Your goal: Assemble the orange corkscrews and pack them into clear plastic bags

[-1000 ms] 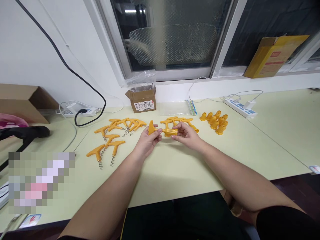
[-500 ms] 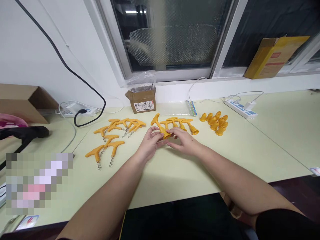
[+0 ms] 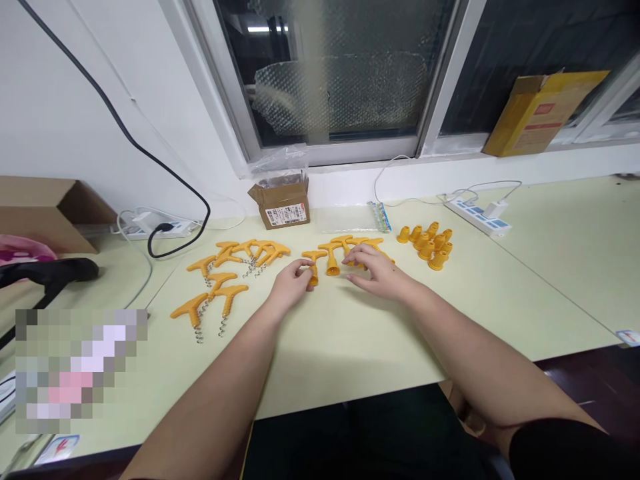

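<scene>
My left hand (image 3: 291,288) has its thumb and fingers around a yellow T-handled corkscrew (image 3: 314,256), which lies on the table with a yellow cone-shaped sleeve over its screw. Just right of it sits another sleeved corkscrew (image 3: 332,260), the flared end facing me. My right hand (image 3: 376,272) hovers with fingers apart by the rest of this row, partly hiding several more sleeved corkscrews. Left of my left hand lie several corkscrews with bare metal spirals (image 3: 231,299). Beyond my right hand stands a group of loose yellow sleeves (image 3: 427,249).
A small cardboard box (image 3: 283,203) and a clear plastic bag (image 3: 345,219) lie at the back by the wall. Power strips sit at left (image 3: 165,228) and right (image 3: 477,217). A black cable (image 3: 125,133) hangs down at the left. A yellow carton (image 3: 545,113) leans on the window ledge.
The sleeved corkscrew, held up between both hands before, is now down at the left end of the row in my left hand. My right hand has come away from it to the right.
</scene>
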Action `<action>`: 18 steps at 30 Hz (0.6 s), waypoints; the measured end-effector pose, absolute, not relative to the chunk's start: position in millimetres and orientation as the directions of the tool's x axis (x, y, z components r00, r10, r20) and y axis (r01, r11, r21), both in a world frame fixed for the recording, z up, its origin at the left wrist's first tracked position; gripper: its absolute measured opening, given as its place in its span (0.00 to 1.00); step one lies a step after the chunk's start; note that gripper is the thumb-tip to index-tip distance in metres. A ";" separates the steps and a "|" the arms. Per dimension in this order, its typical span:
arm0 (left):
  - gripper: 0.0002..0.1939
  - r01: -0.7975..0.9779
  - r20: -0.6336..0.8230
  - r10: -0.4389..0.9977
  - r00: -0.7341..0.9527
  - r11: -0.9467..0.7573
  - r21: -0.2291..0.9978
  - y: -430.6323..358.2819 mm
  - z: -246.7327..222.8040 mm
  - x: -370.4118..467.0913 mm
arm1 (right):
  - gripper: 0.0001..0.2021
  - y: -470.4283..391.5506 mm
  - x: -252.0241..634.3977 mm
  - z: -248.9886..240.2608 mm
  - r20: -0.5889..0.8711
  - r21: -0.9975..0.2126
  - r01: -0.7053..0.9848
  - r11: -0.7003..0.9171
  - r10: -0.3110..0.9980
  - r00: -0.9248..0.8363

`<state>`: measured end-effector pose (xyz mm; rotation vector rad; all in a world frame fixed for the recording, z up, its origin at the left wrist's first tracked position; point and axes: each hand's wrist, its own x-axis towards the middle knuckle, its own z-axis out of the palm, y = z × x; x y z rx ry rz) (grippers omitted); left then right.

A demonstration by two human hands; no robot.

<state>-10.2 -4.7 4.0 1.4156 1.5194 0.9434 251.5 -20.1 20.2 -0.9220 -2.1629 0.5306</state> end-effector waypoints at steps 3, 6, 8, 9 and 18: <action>0.16 0.410 -0.054 0.999 0.008 0.046 0.911 -3.6 1.7 -6.3 | 0.13 -18.7 254.3 20.8 0.442 -0.589 0.478 0.652 0.755 -0.485; 0.18 0.452 -0.010 0.999 0.036 -0.007 0.892 -0.1 -2.8 -5.8 | 0.13 -17.6 258.0 22.6 0.429 -0.593 0.492 0.637 0.767 -0.477; 0.18 0.473 0.021 0.999 0.047 -0.041 0.880 2.6 -5.9 -6.6 | 0.12 -16.5 261.3 23.8 0.428 -0.603 0.495 0.625 0.778 -0.461; 0.18 0.480 0.030 0.998 0.053 -0.052 0.876 3.6 -7.1 -6.9 | 0.12 -15.7 263.3 24.4 0.429 -0.609 0.498 0.617 0.784 -0.447; 0.21 0.757 0.396 0.918 0.009 -0.265 0.597 8.0 2.9 -19.3 | 0.14 6.8 311.4 26.3 0.454 -0.533 0.808 0.250 0.891 0.024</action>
